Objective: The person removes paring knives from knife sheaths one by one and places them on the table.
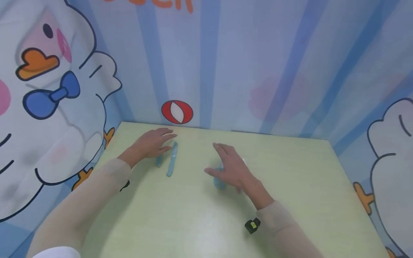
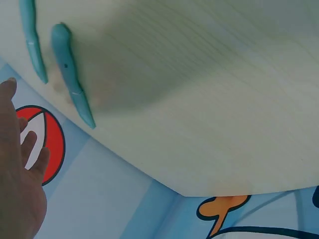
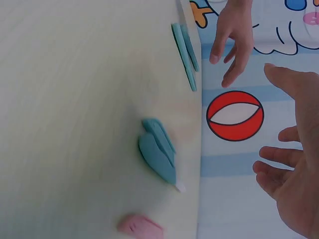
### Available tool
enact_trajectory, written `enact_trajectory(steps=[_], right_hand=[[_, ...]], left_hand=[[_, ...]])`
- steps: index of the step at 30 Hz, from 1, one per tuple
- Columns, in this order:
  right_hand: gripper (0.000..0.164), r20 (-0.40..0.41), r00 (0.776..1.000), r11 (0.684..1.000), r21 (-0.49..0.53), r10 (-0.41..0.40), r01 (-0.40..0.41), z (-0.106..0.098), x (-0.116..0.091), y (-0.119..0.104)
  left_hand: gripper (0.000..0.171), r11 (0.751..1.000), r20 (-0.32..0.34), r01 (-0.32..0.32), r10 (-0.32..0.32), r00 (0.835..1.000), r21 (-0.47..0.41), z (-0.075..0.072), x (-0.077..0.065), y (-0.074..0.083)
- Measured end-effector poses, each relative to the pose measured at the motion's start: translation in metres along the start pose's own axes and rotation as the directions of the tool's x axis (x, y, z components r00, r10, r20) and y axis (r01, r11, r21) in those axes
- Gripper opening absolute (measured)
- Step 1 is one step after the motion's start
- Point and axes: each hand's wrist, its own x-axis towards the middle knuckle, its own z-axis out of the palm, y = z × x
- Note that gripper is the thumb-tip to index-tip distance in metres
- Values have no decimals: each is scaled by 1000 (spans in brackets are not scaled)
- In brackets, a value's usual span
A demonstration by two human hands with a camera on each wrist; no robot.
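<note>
Two slim blue sticks, one on the left (image 1: 159, 161) and one on the right (image 1: 172, 159), lie side by side, just apart, toward the far left of a pale table (image 1: 180, 215). Your left hand (image 1: 153, 144) hangs beside them, fingers loosely extended and gripping nothing, partly hiding the left stick from the head camera. Your right hand (image 1: 233, 168), also unclenched and with nothing in its grasp, hovers with thumb and fingers spread above a blue leaf-shaped object (image 1: 219, 183). The right wrist view shows that object lying flat on the table, its tip pale, with a pink object (image 3: 141, 227) near it, partly cut off by the frame. A small black device (image 1: 252, 225) shows by your right sleeve (image 1: 287, 229). Behind the table rises a blue-striped backdrop (image 1: 232, 53), printed with a red-and-white ball (image 1: 177, 112) and, at left, a white duck (image 1: 74, 139) wearing a blue bow tie (image 1: 59, 94).
</note>
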Motion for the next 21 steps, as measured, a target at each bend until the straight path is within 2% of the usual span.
enact_trajectory(steps=[4,10,18,21], right_hand=[[94,5,999,996,82,34,-35,10,4,-9],[85,-37,997,991,122,66,-61,25,13,-21],[81,-50,995,980,184,82,-72,46,24,-34],[78,-63,995,977,203,79,-65,54,28,-38]], left_hand=[[62,1000,19,-5,5,1000,28,4,4,-7],[57,997,30,-45,43,999,59,11,12,-12],[53,990,60,-98,93,994,101,14,18,-2],[54,981,85,-120,108,991,154,15,18,3]])
